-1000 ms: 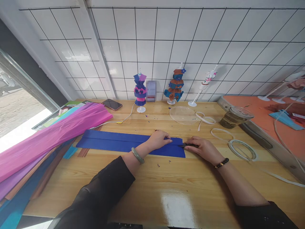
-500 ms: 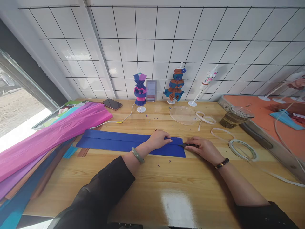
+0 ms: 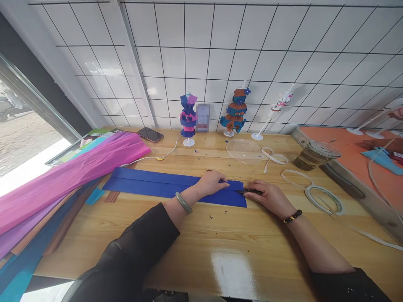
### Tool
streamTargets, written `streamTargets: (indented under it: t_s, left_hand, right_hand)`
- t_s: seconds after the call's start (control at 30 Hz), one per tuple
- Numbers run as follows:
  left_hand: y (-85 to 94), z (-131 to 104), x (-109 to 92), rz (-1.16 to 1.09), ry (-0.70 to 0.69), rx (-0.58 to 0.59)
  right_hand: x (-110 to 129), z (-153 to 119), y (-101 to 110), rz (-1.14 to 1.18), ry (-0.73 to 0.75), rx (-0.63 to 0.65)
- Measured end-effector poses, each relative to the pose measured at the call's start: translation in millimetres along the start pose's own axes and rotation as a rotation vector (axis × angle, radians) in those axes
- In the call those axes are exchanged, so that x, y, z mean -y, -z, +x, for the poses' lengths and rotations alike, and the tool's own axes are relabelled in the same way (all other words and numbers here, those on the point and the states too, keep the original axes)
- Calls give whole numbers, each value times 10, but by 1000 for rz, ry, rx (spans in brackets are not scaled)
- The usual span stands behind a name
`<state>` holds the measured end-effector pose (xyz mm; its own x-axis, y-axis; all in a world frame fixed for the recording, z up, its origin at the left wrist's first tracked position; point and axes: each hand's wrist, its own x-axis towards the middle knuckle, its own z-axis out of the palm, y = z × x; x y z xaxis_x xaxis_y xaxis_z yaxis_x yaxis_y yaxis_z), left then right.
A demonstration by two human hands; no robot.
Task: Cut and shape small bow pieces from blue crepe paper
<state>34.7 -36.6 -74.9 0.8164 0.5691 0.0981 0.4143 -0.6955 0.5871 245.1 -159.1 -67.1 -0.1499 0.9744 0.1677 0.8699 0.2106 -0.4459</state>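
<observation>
Right hand curls closed round small black metal scissors, blades pointing left over the short right end of a long, flat, deep-blue paper strip; left hand, fingers bent toward thumb, steadies it near that end, whether pinching or pressing I cannot tell. The strip lies mid-counter, long axis nearly parallel to the near edge, left end slightly closer to the back edge. Cutting seems barely begun; most of the lengthwise line looks uncut.

Free passage across the near tabletop; obstacles: tape roll and cup rightward, 3 figures behind.
</observation>
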Motion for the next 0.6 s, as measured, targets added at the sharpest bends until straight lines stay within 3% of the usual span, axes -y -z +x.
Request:
streamTargets:
  t_s: [0.6]
  left_hand:
    - [16,-18,-18,-20,-3,5]
  right_hand:
    - [51,16,-37,-4,6,-22]
